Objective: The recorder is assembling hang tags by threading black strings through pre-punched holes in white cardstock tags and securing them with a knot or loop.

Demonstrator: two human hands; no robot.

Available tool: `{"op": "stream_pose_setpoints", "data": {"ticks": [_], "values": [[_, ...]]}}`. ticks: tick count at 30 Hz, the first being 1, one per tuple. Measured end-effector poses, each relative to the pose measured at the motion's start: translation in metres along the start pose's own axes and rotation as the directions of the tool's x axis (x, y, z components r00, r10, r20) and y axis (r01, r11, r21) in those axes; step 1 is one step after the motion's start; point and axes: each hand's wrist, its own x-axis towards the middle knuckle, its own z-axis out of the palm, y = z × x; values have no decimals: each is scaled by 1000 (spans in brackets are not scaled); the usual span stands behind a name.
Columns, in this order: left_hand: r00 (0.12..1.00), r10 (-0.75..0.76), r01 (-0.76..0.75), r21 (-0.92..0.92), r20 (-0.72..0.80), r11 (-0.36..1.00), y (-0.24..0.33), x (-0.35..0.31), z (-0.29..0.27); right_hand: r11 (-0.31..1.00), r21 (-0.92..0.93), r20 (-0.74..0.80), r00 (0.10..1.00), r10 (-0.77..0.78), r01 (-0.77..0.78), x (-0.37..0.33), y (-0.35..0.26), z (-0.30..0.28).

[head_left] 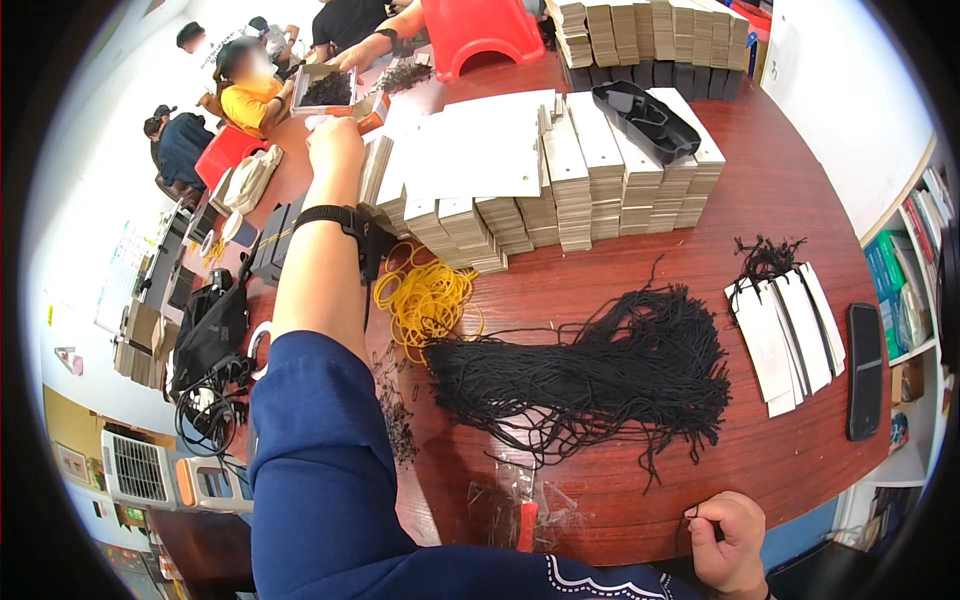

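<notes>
My left arm in a blue sleeve stretches to the far left. My left hand (336, 150) is beside the stacked white cards, near an orange-edged box; its fingertips are too hidden to read. At the lower right table edge, my right hand (728, 545) is closed in a pinch on a thin black cord (687, 530), only partly visible. A thick bundle of black cords (590, 375) lies across the middle of the table. Far left, a white box (325, 90) holds many small black pieces. White cards with black cords (787, 340) lie fanned at the right.
Tall stacks of white cards (580, 190) line the back, with a black tray (647, 120) on top. Yellow rubber bands (425, 300) lie left of the cords. A red-handled tool (527, 525) rests on clear plastic at the front. A phone (864, 370) lies far right. Other people sit beyond.
</notes>
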Motion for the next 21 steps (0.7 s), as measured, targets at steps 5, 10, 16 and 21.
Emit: {"op": "stream_pose_setpoints", "data": {"ticks": [5,10,16,21], "values": [[999,-12,12,4,-32,1000,3,-2,-2,1000,9,-2,1000,11,-11,1,-2,-2],[997,9,-6,40,-76,999,1,-1,-1,1000,14,1,1000,11,-11,1,-1,-2],[1000,-18,19,30,-20,999,0,0,-1,1000,9,7,1000,10,-10,2,-3,-2],[999,-30,30,5,17,1000,-1,-1,-2,999,19,8,999,31,-31,2,-4,-2]]}}
